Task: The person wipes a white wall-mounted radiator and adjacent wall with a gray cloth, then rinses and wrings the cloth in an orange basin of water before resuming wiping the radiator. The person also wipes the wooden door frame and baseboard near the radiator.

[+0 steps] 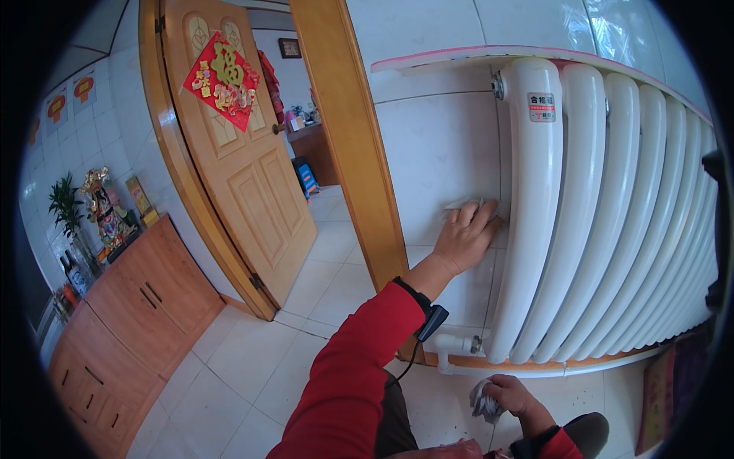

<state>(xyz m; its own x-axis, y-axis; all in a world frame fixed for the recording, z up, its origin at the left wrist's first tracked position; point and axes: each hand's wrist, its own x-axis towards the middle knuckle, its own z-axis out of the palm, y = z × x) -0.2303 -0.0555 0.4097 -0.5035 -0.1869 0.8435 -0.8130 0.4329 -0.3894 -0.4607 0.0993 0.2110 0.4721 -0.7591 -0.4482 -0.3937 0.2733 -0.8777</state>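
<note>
My left hand (467, 235) presses a thin, whitish cloth or tissue (459, 205) against the tiled wall (438, 149), just left of the white radiator (533, 218). Its fingers are bent over the cloth, which is mostly hidden beneath them. Lower down, near my knee, my right hand (510, 394) grips a crumpled grey cloth (485, 401) below the radiator's bottom end. Both wrists wear dark bands, and a small black device (432, 323) with a cable is at the left one.
A white pipe with a valve (456, 344) runs under the radiator. Left of the wall stands a wooden door frame (350, 137), with an open door (246, 172) beyond. A wooden cabinet (137, 298) holding a figurine (106, 212), a plant and bottles is at far left.
</note>
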